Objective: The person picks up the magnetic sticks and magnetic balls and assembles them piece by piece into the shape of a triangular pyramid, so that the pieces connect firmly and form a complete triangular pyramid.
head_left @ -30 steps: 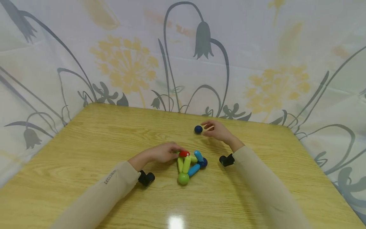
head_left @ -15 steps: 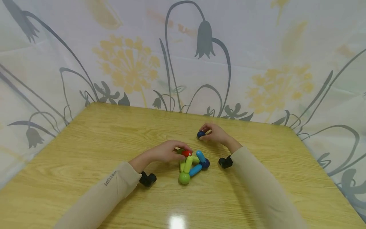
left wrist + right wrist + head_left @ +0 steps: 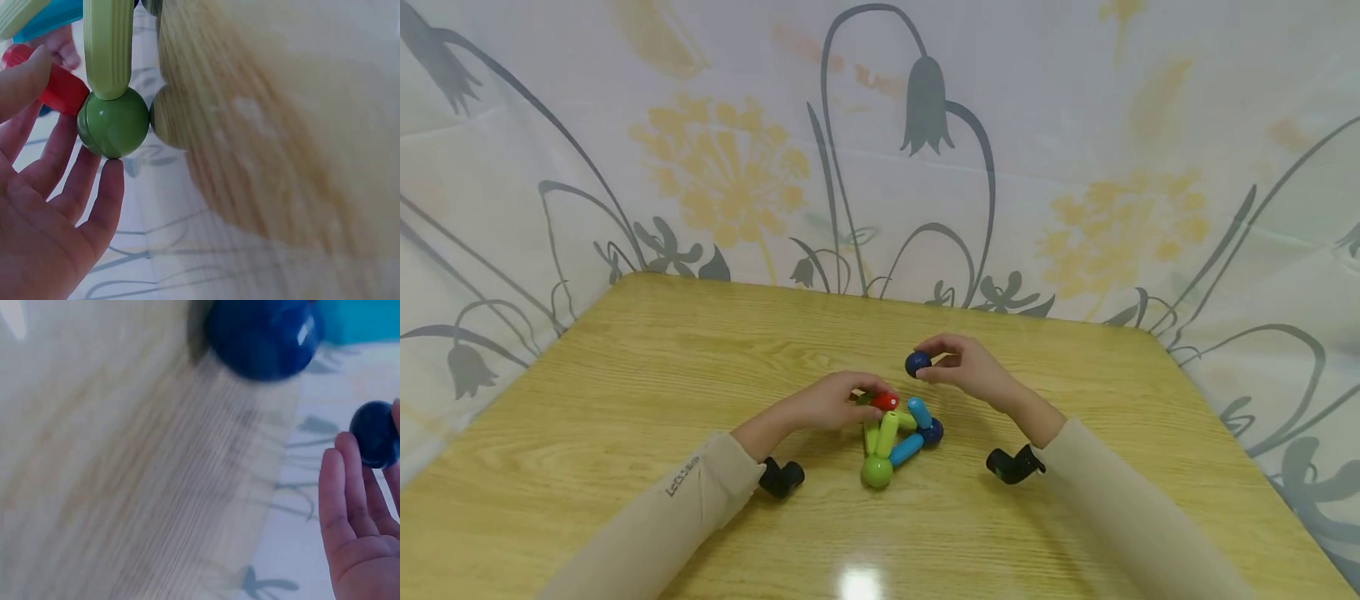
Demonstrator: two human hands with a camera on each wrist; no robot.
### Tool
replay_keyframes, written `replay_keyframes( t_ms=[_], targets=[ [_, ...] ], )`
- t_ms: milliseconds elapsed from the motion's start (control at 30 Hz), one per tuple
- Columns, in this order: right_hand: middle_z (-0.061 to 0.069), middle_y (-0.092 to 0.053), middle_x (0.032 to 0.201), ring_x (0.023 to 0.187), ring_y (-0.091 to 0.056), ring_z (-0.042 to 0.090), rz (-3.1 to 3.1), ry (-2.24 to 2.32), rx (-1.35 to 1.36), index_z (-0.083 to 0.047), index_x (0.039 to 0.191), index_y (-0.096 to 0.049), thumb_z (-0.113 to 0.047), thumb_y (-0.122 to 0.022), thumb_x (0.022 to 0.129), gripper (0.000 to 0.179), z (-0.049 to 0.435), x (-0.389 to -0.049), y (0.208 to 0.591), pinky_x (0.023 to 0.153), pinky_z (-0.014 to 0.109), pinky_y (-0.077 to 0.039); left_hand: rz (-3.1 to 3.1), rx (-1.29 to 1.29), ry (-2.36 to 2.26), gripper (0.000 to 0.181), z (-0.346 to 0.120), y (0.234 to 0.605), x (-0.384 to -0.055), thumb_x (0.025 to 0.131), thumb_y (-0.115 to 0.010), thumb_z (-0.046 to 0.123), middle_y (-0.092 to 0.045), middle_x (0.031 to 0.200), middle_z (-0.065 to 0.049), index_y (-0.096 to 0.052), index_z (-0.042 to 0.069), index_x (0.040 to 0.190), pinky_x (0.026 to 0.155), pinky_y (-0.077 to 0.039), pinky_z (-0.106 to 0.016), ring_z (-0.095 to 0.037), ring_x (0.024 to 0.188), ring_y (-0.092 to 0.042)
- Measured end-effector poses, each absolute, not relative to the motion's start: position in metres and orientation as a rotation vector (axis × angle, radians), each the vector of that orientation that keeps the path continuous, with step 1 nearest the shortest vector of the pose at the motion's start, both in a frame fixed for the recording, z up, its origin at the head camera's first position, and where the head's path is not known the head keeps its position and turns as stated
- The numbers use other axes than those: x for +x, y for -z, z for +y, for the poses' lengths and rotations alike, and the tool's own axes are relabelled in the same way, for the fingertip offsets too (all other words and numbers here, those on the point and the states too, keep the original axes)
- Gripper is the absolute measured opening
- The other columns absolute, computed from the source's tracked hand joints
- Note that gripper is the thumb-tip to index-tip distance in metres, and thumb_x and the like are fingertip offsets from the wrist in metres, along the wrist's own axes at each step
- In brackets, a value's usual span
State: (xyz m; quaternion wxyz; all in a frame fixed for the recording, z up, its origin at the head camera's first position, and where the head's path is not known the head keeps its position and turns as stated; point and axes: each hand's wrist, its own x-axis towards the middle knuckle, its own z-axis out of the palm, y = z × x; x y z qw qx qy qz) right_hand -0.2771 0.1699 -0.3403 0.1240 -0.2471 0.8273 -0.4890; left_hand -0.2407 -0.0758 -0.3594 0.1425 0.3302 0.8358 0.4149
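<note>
Rods and balls that look like a magnetic building set form a small frame on the table. In it are lime rods point(image 3: 887, 435), a light green ball point(image 3: 877, 472), light blue rods point(image 3: 907, 451) and a dark blue ball point(image 3: 932, 432). At its back left corner my left hand point(image 3: 823, 402) pinches a red rod point(image 3: 61, 90), which meets a dark green ball point(image 3: 115, 125); two of its fingertips are right at that ball. Behind the frame, my right hand point(image 3: 976, 373) pinches another dark blue ball point(image 3: 916, 363) between thumb and fingers.
The wood-grain table point(image 3: 700, 333) stretches out on all sides of the frame. A cloth with printed flowers point(image 3: 880, 167) hangs along its back and sides. Black wrist cameras stick out under both sleeves, the left camera point(image 3: 782, 478) and the right camera point(image 3: 1015, 465).
My right hand has reached the loose dark blue ball, taken hold of it and brought it nearer to the frame. The left hand has stayed at the red rod, its fingers moving further over it.
</note>
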Motion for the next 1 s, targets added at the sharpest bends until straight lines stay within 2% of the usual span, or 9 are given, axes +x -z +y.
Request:
replay_keyframes(
  t_ms=[100,400,600,833,900,1000],
  targets=[
    [0.014,-0.056,0.113,0.095,-0.061,0.027,2.362,1.483,-0.727,0.0,0.123,-0.054,-0.019,-0.067,0.087,0.042,0.168,-0.266,0.336,0.086,0.049,-0.046,2.42,0.953,-1.202,0.027,-0.076,0.36,-0.24,0.094,-0.057,0.015,-0.06,0.113,0.0,-0.059,0.008,0.12,0.096,-0.04,-0.04,-0.019,0.108,-0.052],
    [0.012,-0.058,0.108,0.092,-0.06,0.026,2.314,1.467,-0.875,0.001,0.121,-0.056,-0.01,-0.068,0.086,0.038,0.161,-0.241,0.331,0.077,0.032,-0.051,2.393,0.937,-1.237,0.026,-0.077,0.36,-0.239,0.094,-0.056,0.015,-0.06,0.11,-0.001,-0.059,0.008,0.119,0.095,-0.04,-0.041,-0.019,0.106,-0.053],
    [0.013,-0.056,0.108,0.092,-0.058,0.026,2.271,1.427,-0.978,0.001,0.115,-0.055,-0.007,-0.068,0.085,0.033,0.154,-0.238,0.33,0.078,0.033,-0.051,2.392,0.929,-1.255,0.024,-0.076,0.36,-0.241,0.094,-0.057,0.013,-0.059,0.111,-0.002,-0.06,0.007,0.118,0.096,-0.039,-0.041,-0.018,0.106,-0.053],
    [0.013,-0.054,0.112,0.098,-0.056,0.027,2.229,1.376,-1.1,0.002,0.115,-0.053,-0.005,-0.066,0.086,0.032,0.154,-0.238,0.332,0.085,0.037,-0.048,2.414,0.868,-1.302,0.034,-0.078,0.361,-0.238,0.091,-0.062,0.013,-0.056,0.121,-0.006,-0.057,0.006,0.123,0.098,-0.037,-0.043,-0.023,0.116,-0.049],
    [0.013,-0.054,0.112,0.098,-0.056,0.026,2.235,1.351,-1.134,0.002,0.117,-0.053,-0.005,-0.066,0.086,0.034,0.154,-0.237,0.334,0.086,0.037,-0.047,2.453,0.842,-1.342,0.031,-0.079,0.362,-0.237,0.088,-0.066,0.014,-0.056,0.118,-0.005,-0.059,0.006,0.118,0.096,-0.039,-0.042,-0.023,0.113,-0.049],
    [0.012,-0.055,0.113,0.099,-0.056,0.024,2.258,1.324,-1.156,0.001,0.118,-0.052,-0.006,-0.067,0.086,0.036,0.154,-0.236,0.334,0.087,0.037,-0.047,2.5,0.808,-1.412,0.022,-0.082,0.361,-0.233,0.085,-0.069,0.014,-0.058,0.104,-0.005,-0.06,0.006,0.104,0.086,-0.044,-0.038,-0.021,0.099,-0.052]
  ],
)
